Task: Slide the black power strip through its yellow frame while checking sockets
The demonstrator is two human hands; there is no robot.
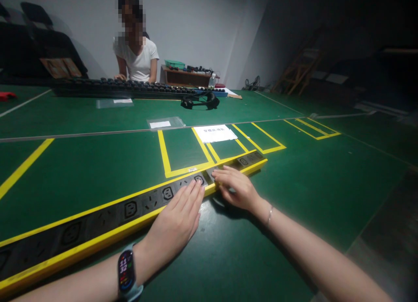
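Note:
A long black socket strip lies diagonally on the green table, framed by yellow tape lines. My left hand lies flat with fingers stretched out, its fingertips resting on the strip's near edge by a socket. My right hand rests palm down over the strip a little further right, fingers spread and slightly bent, covering part of it. Neither hand holds anything. A smartwatch is on my left wrist and a thin bracelet on my right.
Yellow tape boxes and a white paper label lie just beyond the strip. Across the table a person in a white shirt sits behind another long black strip. Black headgear, clear bags and a wooden shelf stand further back.

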